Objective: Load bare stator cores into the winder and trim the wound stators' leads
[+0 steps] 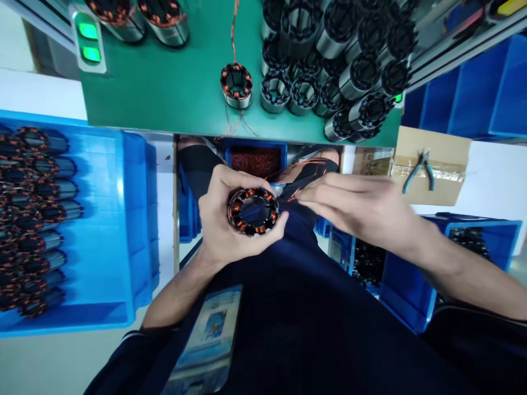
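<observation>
My left hand (224,219) is wrapped round a wound stator (252,210), a steel ring with copper coils, held over my lap below the green table edge. My right hand (349,206) reaches in from the right, its fingertips pinched together at the stator's right rim on thin copper wire (307,167) that trails up and to the right. On the green table (164,82) stands another wound stator (236,85) with loose wire ends hanging over the edge.
A heap of unwound black stators (341,60) fills the table's right. Two wound stators (144,19) stand at the top left by green lights (89,41). A blue bin (102,230) of wound stators is left; pliers (420,170) lie on a cardboard box right. A small bin of copper scrap (256,160) sits below.
</observation>
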Action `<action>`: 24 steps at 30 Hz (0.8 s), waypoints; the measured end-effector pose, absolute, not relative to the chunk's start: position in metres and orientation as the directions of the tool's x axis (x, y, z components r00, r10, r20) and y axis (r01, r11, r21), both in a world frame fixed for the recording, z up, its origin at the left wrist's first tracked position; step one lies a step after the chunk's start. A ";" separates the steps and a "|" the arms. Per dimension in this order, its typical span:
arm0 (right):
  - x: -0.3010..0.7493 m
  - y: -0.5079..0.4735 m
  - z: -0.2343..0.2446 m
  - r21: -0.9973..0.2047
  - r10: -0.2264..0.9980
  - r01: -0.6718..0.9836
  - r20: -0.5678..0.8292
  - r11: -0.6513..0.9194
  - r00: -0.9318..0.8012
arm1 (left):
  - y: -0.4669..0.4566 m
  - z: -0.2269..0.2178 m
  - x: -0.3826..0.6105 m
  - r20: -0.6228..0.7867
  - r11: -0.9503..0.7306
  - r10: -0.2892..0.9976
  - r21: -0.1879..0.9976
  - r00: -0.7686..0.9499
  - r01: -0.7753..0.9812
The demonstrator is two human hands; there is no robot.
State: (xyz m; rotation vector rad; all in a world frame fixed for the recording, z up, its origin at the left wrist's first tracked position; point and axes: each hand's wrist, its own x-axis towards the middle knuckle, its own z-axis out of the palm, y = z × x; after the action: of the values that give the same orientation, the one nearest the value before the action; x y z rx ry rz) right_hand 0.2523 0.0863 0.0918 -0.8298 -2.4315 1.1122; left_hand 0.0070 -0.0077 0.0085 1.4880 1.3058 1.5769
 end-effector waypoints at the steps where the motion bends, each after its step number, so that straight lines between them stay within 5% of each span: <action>1: 0.254 0.084 0.103 -0.731 0.643 0.379 0.106 0.567 -0.759 | -0.008 0.007 0.007 0.384 -0.338 0.902 0.913 -0.198 0.228; 5: 0.251 0.076 0.135 -0.633 0.587 0.349 0.210 0.691 -0.782 | -0.008 0.016 0.005 0.437 -0.364 0.887 0.860 -0.149 0.359; 13: 0.241 0.104 0.046 -0.891 0.597 0.256 0.020 0.374 -0.802 | -0.006 0.017 0.005 0.464 -0.420 0.884 0.846 -0.065 0.328; 19: 0.255 0.100 0.085 -0.739 0.723 0.466 0.041 0.486 -0.689 | -0.013 0.000 -0.001 0.352 -0.279 0.936 0.760 -0.012 0.587; 24: 0.230 0.073 0.089 -0.751 0.531 0.331 0.030 0.572 -0.847 | -0.011 0.007 0.009 0.415 -0.352 0.908 0.685 0.056 0.638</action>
State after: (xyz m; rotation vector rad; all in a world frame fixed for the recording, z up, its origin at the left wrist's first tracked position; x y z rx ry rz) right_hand 0.2300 0.0734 0.0892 -0.7150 -2.5532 1.1411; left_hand 0.0090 -0.0113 0.0073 2.0219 1.5575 1.1915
